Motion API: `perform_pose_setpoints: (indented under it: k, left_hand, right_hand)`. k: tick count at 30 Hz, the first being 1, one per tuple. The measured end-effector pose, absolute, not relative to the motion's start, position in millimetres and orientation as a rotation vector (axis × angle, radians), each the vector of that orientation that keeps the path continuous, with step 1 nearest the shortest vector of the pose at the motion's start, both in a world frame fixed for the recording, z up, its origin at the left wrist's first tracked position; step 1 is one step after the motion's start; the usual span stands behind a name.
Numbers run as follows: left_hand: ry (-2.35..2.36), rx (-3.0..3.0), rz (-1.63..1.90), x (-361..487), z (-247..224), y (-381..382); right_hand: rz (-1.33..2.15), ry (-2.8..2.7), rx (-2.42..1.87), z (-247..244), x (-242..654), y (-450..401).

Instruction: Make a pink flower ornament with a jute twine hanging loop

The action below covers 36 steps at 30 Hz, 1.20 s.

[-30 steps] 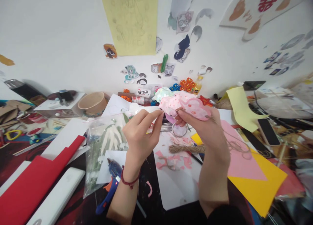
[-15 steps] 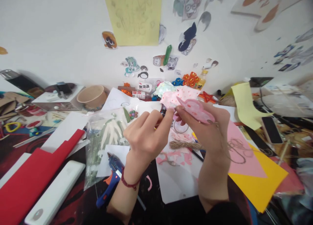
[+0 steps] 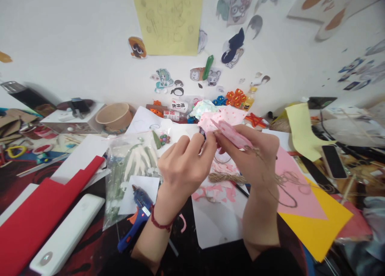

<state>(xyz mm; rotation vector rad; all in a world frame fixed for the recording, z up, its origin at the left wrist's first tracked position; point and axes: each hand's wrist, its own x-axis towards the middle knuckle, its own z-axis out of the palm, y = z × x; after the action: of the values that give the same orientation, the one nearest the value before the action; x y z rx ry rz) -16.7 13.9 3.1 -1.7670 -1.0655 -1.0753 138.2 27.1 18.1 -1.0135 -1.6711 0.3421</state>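
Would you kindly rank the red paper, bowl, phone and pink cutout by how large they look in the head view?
1. Red paper
2. Bowl
Unranked: phone and pink cutout look about alike; the cutout is tilted and partly covered by the right hand, so I'm unsure.

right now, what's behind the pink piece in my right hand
Spotted pink material shows past the upper edge of the pink piece in your right hand. Whatever the piece and hand cover can't be seen.

A dark table (image 3: pixel 189 244) bears white paper (image 3: pixel 216 232) and a clear bag (image 3: pixel 116 180).
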Motion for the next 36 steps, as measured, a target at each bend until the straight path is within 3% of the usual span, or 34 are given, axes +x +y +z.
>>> perform_pose_setpoints:
  k: [9, 28, 36]
  left_hand:
    - [-1.15, -1.879, -1.176, -14.6, 3.7, 14.3]
    - [-1.216, -2.062, -1.383, -18.1, 3.2, 9.0]
    - [-1.243, -2.01, -1.364, -18.1, 8.3, 6.0]
  right_hand:
    - [0.233, -1.548, -1.205, 11.7, 142.1, 32.6]
    - [0.733, -1.486, -1.001, 14.1, 146.0, 43.6]
    - [0.721, -1.479, -1.045, 11.6, 147.1, 46.5]
